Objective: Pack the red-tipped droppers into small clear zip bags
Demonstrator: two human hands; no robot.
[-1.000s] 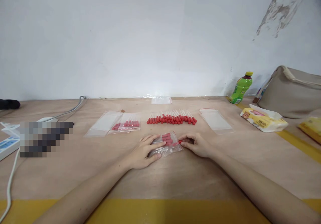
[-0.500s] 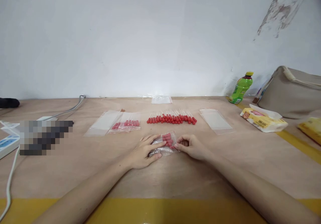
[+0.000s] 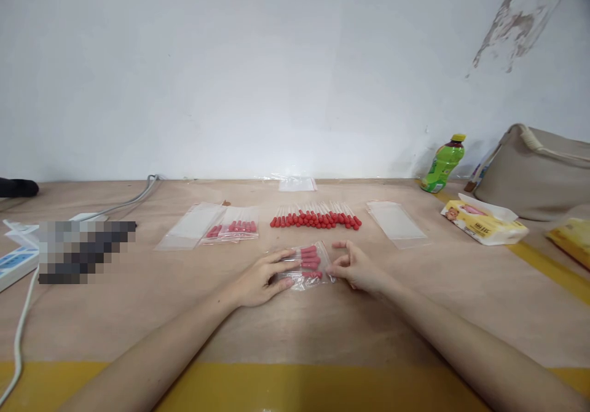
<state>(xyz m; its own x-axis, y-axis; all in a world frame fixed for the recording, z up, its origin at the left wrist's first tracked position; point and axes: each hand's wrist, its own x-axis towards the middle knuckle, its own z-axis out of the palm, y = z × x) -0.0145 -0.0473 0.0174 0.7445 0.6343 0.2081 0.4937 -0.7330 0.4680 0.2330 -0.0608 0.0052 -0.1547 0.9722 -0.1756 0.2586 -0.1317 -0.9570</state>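
Note:
A clear zip bag [image 3: 299, 284] lies on the table in front of me, with several red-tipped white sticks [image 3: 310, 258] inside it. My left hand [image 3: 265, 278] rests flat on the bag's left part, fingers spread over the sticks' thin ends. At the bag's right edge, the thumb and a finger of my right hand [image 3: 357, 269] pinch the plastic, while another finger is raised away. Beyond the bag lies a row of loose red-tipped sticks [image 3: 318, 218]. Filled bags [image 3: 242, 227] with similar sticks lie to the left.
Flat clear bags [image 3: 397, 224] lie at the right, and another bag [image 3: 297, 184] sits by the wall. Farther right are a green bottle [image 3: 443, 165], a yellow tissue pack [image 3: 483, 221] and a grey bag [image 3: 537, 169]. A power strip [image 3: 18, 264] and cables stand left.
The sticks in the bag have spread into a neater row. My right hand has shifted slightly right, and one of its fingers has lifted; my left hand stays on the bag.

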